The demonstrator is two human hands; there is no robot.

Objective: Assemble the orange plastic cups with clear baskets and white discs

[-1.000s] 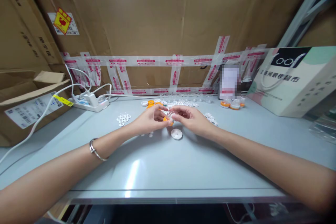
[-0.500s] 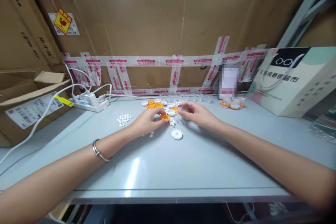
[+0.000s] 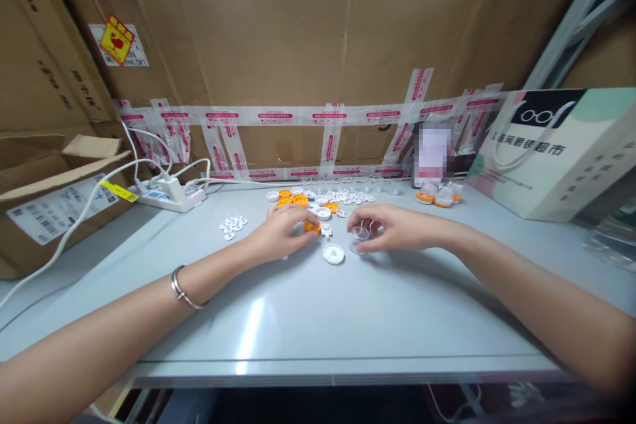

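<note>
My left hand (image 3: 288,233) is closed on a round orange cap (image 3: 311,227), thumb and fingertips at its sides. Small white plastic pieces (image 3: 326,230) lie just beside that cap. My right hand (image 3: 387,227) grips a clear plastic cup (image 3: 360,236) low over the table, fingers around its rim. Between the hands, nearer to me, a white round disc (image 3: 333,254) rests on the table; details inside it are too small to tell. Behind the left hand are several orange caps (image 3: 299,200) and white caps (image 3: 323,213), with loose flat white parts (image 3: 354,197) beside them.
Small white pegs (image 3: 232,226) lie left of my left hand. Clear domes on orange bases (image 3: 444,196) stand before a phone (image 3: 433,152). A paper bag (image 3: 546,152) is at right, a power strip (image 3: 169,195) and open cardboard box (image 3: 64,205) at left.
My right hand has moved right and toward me, away from the pile, with the clear cup now plainly visible in it. The left hand stays at the orange cap, its fingers slightly shifted.
</note>
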